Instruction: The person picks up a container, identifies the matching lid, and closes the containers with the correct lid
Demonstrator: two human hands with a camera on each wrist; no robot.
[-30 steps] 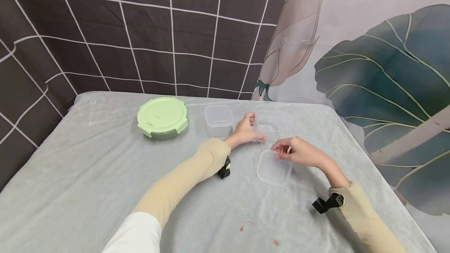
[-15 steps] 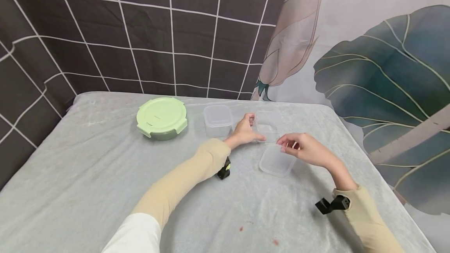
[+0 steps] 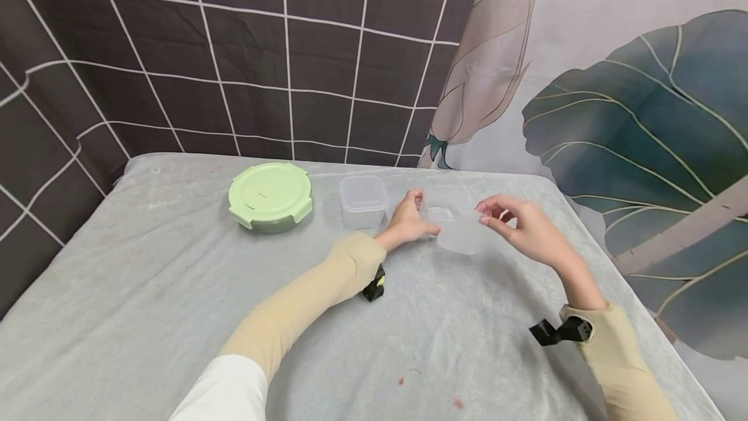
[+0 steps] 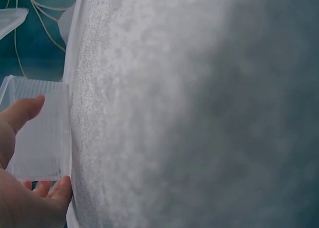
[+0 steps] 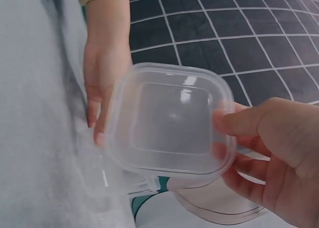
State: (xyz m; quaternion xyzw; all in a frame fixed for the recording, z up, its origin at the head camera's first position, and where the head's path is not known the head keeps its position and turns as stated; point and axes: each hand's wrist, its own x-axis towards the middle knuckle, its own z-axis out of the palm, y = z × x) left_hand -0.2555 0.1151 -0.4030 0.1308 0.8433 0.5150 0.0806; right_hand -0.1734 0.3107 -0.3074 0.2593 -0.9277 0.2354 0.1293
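Observation:
My right hand (image 3: 526, 229) pinches the edge of a translucent square lid (image 3: 458, 238) between thumb and fingers. The lid is tilted and raised off the table, at the near side of a clear square container (image 5: 94, 175). In the right wrist view the raised lid (image 5: 172, 118) partly covers that container and my other hand. My left hand (image 3: 406, 219) holds the container from its left side. In the left wrist view the thumb lies on one side of the ribbed box (image 4: 42, 133) and the fingers on another. The container's inside is hard to make out.
Left of my left hand stands a second translucent square box (image 3: 363, 203) with its lid on. Farther left is a round container with a light green clip lid (image 3: 269, 192). Grey cloth (image 3: 327, 356) covers the table, whose back edge meets a dark gridded curtain (image 3: 234, 51).
My right hand has lifted the lid from the table in front and moved it away from me and slightly right, to the container. My left hand has stayed on the container.

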